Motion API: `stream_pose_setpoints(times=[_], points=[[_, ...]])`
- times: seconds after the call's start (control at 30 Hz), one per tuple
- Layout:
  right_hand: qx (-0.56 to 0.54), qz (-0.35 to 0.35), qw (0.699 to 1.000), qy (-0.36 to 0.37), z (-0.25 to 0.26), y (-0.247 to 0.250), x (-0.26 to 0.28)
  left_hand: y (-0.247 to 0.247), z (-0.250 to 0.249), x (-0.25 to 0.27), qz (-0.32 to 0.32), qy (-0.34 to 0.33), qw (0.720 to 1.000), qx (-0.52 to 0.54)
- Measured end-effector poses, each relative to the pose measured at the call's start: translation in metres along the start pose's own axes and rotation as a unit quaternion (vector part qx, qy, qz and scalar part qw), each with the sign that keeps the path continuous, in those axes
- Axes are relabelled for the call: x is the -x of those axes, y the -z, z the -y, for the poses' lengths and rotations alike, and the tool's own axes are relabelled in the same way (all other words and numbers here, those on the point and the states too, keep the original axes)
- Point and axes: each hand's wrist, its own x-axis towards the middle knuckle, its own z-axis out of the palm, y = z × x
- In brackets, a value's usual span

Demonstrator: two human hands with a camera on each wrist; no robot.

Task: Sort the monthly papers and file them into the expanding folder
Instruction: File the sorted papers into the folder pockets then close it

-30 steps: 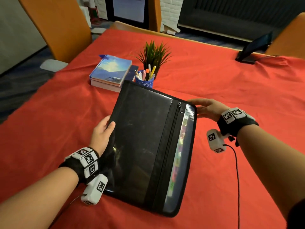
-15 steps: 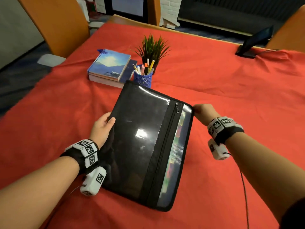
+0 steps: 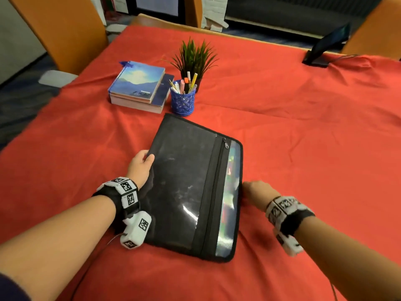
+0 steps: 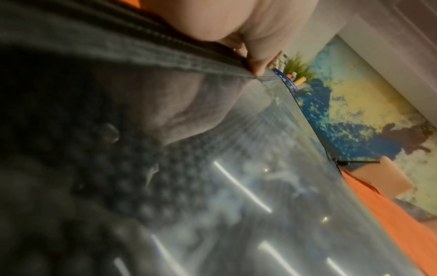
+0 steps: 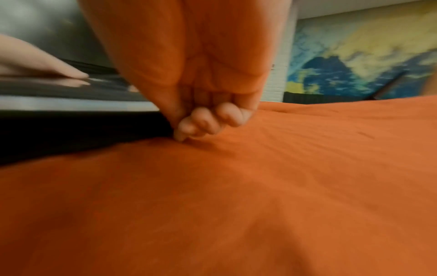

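Note:
The black expanding folder (image 3: 186,187) lies flat and zipped on the red tablecloth (image 3: 303,148), with its zip pull (image 3: 225,143) at the far end. Coloured tabs show through a clear strip along its right side. My left hand (image 3: 142,164) grips the folder's left edge, thumb on top and fingers hidden beneath. In the left wrist view the left hand (image 4: 236,28) sits against the folder's (image 4: 236,186) stitched edge. My right hand (image 3: 252,190) is beside the right edge. In the right wrist view the right hand (image 5: 205,123) has curled fingers touching the cloth next to the folder (image 5: 71,104), holding nothing.
Beyond the folder are a stack of books (image 3: 138,85), a blue pen cup (image 3: 183,101) and a small green plant (image 3: 194,56). A dark tablet on a stand (image 3: 325,48) is at the far right. Orange chairs (image 3: 58,29) flank the table.
The folder has come down flat on the cloth. My right hand has slid from its far right corner back along the right edge and curled up. The left hand has kept its grip.

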Motion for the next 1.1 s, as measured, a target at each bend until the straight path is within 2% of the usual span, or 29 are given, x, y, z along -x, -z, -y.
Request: stream_pose_setpoints(times=[0.1,0.17,0.23,0.3,0.37,0.43,0.47,0.53,0.63,0.7,0.83,0.87,0.93,1.03,1.1], points=[[0.045,0.023,0.998,0.041,0.017,-0.018,0.032,0.001,0.0,-0.008,0.008,0.025,0.998,-0.065],[0.049,0.018,0.998,0.021,0.018,-0.022,0.041,0.002,-0.004,-0.012,0.048,0.038,0.991,-0.122],[0.036,0.009,0.999,-0.004,0.018,-0.02,0.046,0.002,-0.015,-0.008,0.102,0.037,0.968,-0.226],[0.011,-0.006,1.0,-0.028,0.02,-0.019,0.047,0.002,-0.033,0.007,0.166,0.0,0.91,-0.38],[-0.014,-0.017,0.999,-0.045,0.021,-0.022,0.047,0.006,-0.045,0.026,0.236,-0.025,0.828,-0.508],[-0.033,-0.028,0.998,-0.055,0.023,-0.027,0.049,0.012,-0.043,0.044,0.294,0.01,0.769,-0.568],[-0.036,-0.032,0.997,-0.055,0.025,-0.03,0.051,0.015,-0.037,0.052,0.308,0.034,0.758,-0.574],[-0.026,-0.043,0.998,-0.047,0.033,-0.036,0.057,0.018,-0.026,0.065,0.31,0.061,0.767,-0.559],[-0.007,-0.055,0.997,-0.045,0.047,-0.044,0.078,0.017,-0.02,0.073,0.292,0.06,0.787,-0.54],[0.012,-0.031,0.998,-0.045,0.058,-0.051,0.101,0.017,-0.019,0.076,0.288,0.055,0.791,-0.538],[0.069,-0.002,0.997,-0.029,0.091,-0.066,0.146,0.017,-0.016,0.08,0.3,0.032,0.775,-0.556],[0.06,-0.013,0.998,-0.033,0.098,-0.065,0.152,0.017,-0.016,0.082,0.305,0.029,0.77,-0.559],[0.063,-0.029,0.997,-0.043,0.109,-0.056,0.156,0.018,-0.017,0.084,0.314,0.028,0.764,-0.564],[0.073,-0.003,0.997,-0.021,0.123,-0.043,0.15,0.023,-0.022,0.081,0.345,0.035,0.765,-0.543],[0.067,-0.022,0.998,0.004,0.132,-0.042,0.142,0.029,-0.025,0.077,0.365,0.04,0.765,-0.528]])
